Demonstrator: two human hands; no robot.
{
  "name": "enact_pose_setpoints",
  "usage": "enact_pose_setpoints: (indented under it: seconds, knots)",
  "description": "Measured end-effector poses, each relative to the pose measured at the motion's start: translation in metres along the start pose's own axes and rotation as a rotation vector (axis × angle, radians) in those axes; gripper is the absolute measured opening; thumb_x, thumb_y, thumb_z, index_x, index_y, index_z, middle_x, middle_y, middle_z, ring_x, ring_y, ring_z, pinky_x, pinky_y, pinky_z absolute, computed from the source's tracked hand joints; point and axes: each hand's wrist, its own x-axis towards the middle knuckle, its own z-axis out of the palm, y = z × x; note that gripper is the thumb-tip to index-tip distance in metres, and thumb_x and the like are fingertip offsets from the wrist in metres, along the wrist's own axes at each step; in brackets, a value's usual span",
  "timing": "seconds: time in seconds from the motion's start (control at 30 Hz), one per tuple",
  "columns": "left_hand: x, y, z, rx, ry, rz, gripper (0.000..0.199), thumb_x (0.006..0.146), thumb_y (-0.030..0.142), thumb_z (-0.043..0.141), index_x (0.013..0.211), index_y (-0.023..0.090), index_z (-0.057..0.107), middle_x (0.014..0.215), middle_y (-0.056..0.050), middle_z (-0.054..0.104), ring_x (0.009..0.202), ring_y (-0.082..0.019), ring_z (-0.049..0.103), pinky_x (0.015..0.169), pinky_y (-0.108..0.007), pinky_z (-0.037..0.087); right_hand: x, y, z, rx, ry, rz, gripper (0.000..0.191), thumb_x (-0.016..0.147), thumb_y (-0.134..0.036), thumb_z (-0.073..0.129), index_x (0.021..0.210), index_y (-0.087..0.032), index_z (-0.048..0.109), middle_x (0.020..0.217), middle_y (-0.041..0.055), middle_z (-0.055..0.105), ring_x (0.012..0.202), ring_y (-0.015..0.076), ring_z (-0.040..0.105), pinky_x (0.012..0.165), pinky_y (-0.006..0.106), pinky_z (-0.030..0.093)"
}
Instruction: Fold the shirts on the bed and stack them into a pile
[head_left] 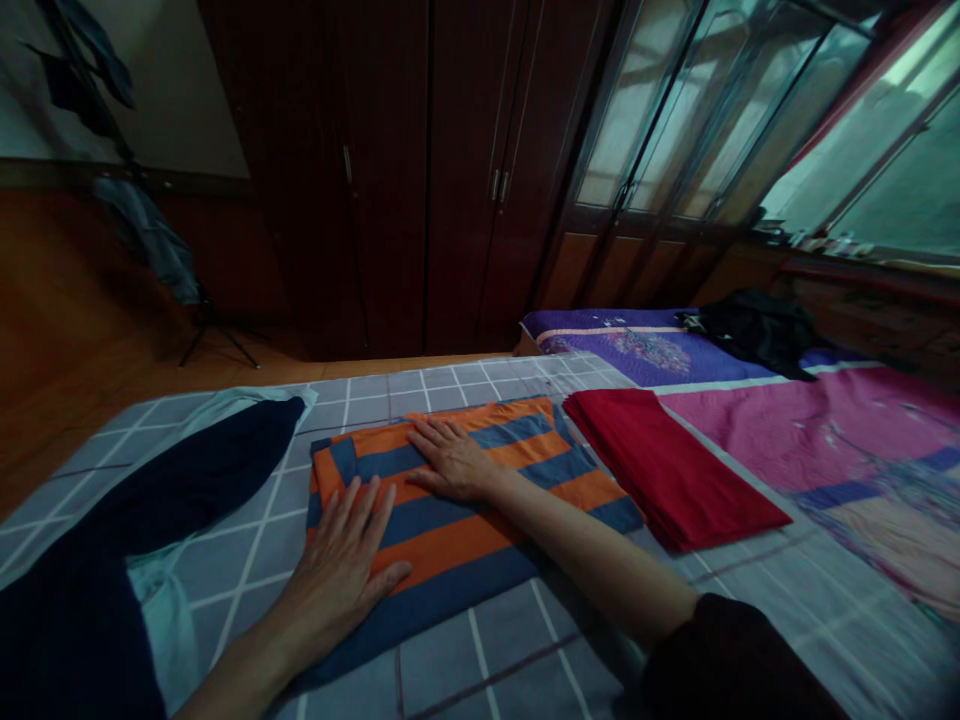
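An orange and blue-grey striped garment [450, 560], perhaps a shirt, lies folded flat on the grey checked bed cover [517, 650]. My left hand [349, 550] rests palm down along its left side, fingers spread. Farther back, my right hand [450, 460] is laid flat over the upper middle of the stripes, its fingers apart. Neither hand grips the cloth. Just right of the garment is a folded red cloth [675, 465], nearly touching its edge. To the left lies a dark navy garment [172, 490] with pale green cloth partly under it.
A purple and pink flowered bedspread [810, 430] adjoins on the right, with a black item [757, 330], perhaps a bag, on it. Dark wooden wardrobes [420, 200] stand beyond the bed. A tripod-like stand [217, 335] with hanging clothes is at the far left.
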Motion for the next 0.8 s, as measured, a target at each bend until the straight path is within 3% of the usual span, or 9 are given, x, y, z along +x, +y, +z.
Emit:
enact_pose_setpoints:
  seconds: [0.17,0.27,0.4,0.57,0.7,0.8]
  knots:
    - [0.003,0.002,-0.010,-0.014,-0.083,-0.026,0.068,0.087,0.063,0.037,0.142,0.021,0.037,0.151,-0.012,0.026,0.138,-0.035,0.020,0.109,-0.052,0.021,-0.037,0.068,-0.012,-0.049,-0.003,0.252,0.066,0.093,-0.055,0.034,0.142,-0.010,0.034,0.146,0.0167,0.032,0.135,0.0297,0.026,0.109,0.045,0.020]
    - [0.004,0.003,-0.014,-0.031,-0.115,-0.036,0.069,0.087,0.063,0.036,0.142,0.021,0.037,0.151,-0.013,0.026,0.138,-0.035,0.021,0.109,-0.053,0.022,-0.064,0.093,-0.023,-0.077,0.018,0.371,0.065,0.094,-0.051,0.034,0.143,-0.008,0.032,0.148,0.0192,0.026,0.137,0.0318,0.020,0.109,0.049,0.018]
    - [0.004,0.003,-0.012,-0.016,-0.126,-0.037,0.069,0.087,0.063,0.036,0.142,0.022,0.036,0.150,-0.013,0.025,0.138,-0.036,0.021,0.107,-0.054,0.025,-0.092,0.106,-0.029,-0.058,-0.018,0.366,0.056,0.095,-0.050,0.033,0.141,-0.018,0.038,0.147,0.0102,0.032,0.136,0.0247,0.025,0.110,0.042,0.022]
    - [-0.001,-0.002,-0.001,0.028,-0.038,-0.008,0.068,0.086,0.063,0.039,0.142,0.023,0.036,0.151,-0.010,0.027,0.138,-0.034,0.023,0.108,-0.052,0.024,-0.102,0.118,-0.025,-0.060,0.030,0.452,0.052,0.098,-0.043,0.025,0.134,-0.012,0.045,0.142,0.0161,0.040,0.132,0.0265,0.033,0.106,0.045,0.026]
    - [-0.004,-0.006,0.004,0.056,0.007,0.023,0.070,0.085,0.063,0.041,0.144,0.027,0.031,0.151,-0.008,0.026,0.138,-0.033,0.024,0.109,-0.050,0.024,-0.099,0.124,-0.020,-0.039,0.043,0.434,0.046,0.098,-0.038,0.027,0.133,-0.016,0.047,0.141,0.0113,0.043,0.132,0.0218,0.034,0.107,0.039,0.027]
    - [-0.005,-0.008,0.006,0.080,0.026,0.035,0.072,0.085,0.063,0.042,0.145,0.026,0.028,0.152,-0.008,0.025,0.137,-0.033,0.024,0.108,-0.049,0.024,-0.100,0.127,-0.021,-0.038,0.050,0.460,0.044,0.098,-0.034,0.029,0.132,-0.014,0.047,0.139,0.0135,0.044,0.132,0.0235,0.034,0.107,0.041,0.027]
